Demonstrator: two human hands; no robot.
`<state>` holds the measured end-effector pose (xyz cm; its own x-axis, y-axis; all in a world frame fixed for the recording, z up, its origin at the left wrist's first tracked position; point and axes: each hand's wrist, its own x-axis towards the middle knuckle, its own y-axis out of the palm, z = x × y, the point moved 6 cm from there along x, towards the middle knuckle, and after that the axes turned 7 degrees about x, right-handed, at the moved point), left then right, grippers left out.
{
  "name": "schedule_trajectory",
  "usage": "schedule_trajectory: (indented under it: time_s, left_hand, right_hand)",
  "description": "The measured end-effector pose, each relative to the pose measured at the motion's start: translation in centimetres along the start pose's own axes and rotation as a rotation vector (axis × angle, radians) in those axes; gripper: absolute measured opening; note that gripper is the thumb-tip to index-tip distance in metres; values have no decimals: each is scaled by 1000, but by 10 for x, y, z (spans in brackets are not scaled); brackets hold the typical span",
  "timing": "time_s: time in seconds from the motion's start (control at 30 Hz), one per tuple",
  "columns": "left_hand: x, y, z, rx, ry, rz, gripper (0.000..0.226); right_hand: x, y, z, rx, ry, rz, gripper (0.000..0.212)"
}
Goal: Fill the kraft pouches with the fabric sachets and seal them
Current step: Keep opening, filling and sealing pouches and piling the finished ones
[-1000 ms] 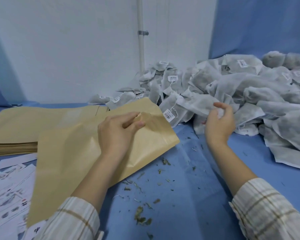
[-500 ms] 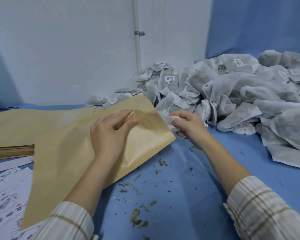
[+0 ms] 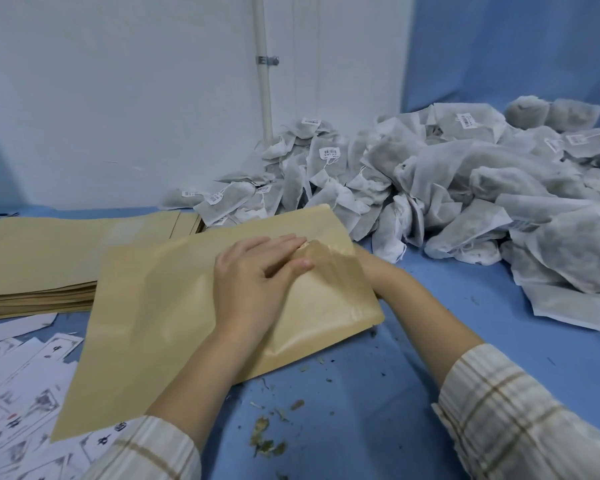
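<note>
Kraft pouch [image 3: 174,306] mouth pinched by left hand [image 3: 253,275]; right hand apparently inside.

Flat kraft pouch [image 3: 174,299] lies beside heaped white sachets [image 3: 465,188]

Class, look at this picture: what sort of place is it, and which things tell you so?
Probably a small hand-packing workstation: a heap of tagged fabric sachets, a stack of flat kraft pouches, and printed label sheets on a blue-covered table.

You've got barcode tags [image 3: 330,153] on the sachets [image 3: 465,188] at 1 o'clock, print too small to read. Printed sheets [image 3: 21,393] at 8 o'clock carry dark characters, blurred, unreadable.
</note>
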<state>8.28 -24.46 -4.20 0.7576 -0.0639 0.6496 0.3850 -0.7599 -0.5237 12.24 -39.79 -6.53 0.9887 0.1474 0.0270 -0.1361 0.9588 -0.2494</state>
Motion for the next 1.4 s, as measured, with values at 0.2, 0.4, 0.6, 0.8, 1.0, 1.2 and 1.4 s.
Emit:
schedule_trajectory:
  time_s: [0.2,0.4,0.6,0.8,1.0,1.2,1.4]
  left_hand:
    - [2,-5,11,13,-70,-52,27]
    - [1,-4,12,24,-74,-56,28]
    - [2,-10,18,25,-100,-78,27]
    - [3,-14,16,6,-104,-115,26]
    - [-1,-10,6,-8,-52,-108,24]
    - [-5,0,1,-2,4,-44,23]
    - [-2,-2,6,11,-25,-61,24]
  right_hand:
    - [-20,-85,-20,-686,79,-902,47]
    - [-25,-88,-36,-340,-88,-990,46]
    - [-36,-88,-30,339,-263,-1029,14]
    - [-17,-64,-31,737,-149,-633,18]
    - [-4,-10,-16,217,15,-186,6]
    - [-13,13,-11,15,184,73,33]
    - [-16,-57,-5,-512,-173,-789,18]
